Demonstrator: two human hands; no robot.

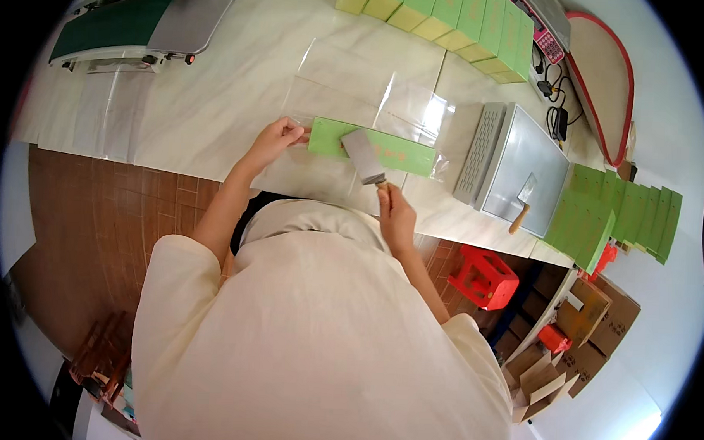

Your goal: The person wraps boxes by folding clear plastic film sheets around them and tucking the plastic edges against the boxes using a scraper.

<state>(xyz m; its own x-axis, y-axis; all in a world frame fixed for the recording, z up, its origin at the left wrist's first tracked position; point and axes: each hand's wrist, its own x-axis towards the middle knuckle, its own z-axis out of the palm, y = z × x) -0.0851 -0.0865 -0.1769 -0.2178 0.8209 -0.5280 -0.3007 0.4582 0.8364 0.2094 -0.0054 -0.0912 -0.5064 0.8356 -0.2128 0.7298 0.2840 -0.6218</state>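
A long green box (409,158) lies on the marble-patterned counter, on or in a clear plastic film (344,100). My left hand (276,142) is at the box's left end with its fingertips together on the film's edge. In my right hand (397,213) is the wooden handle of a putty knife (363,153); its wide metal blade lies over the box's front, and I cannot tell whether it touches. To the right is a metal hot plate (513,173), with a second wooden-handled scraper (526,191) resting on it.
Green boxes stand in a row (457,26) at the back and in stacks (585,216) at right. Clear film sheets (108,112) and a green-belted machine (120,26) are at left. Cables (559,122) lie behind the hot plate. A red stool (484,277) stands below the counter.
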